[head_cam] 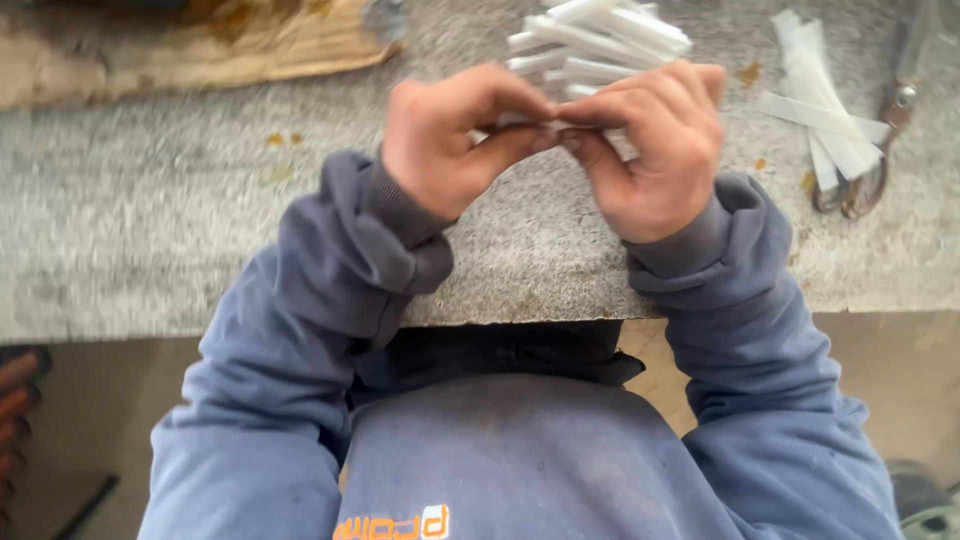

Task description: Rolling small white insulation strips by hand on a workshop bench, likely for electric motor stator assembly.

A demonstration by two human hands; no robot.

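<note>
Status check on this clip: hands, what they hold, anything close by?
Left hand and right hand pinch white strips. Loose strips, scissors lie right.

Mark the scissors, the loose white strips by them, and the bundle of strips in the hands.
scissors (pixel 868 180): head view, on the handle loops.
loose white strips (pixel 825 120): head view, middle of the pile.
bundle of white strips (pixel 600 45): head view, fanned ends above both hands.
</note>
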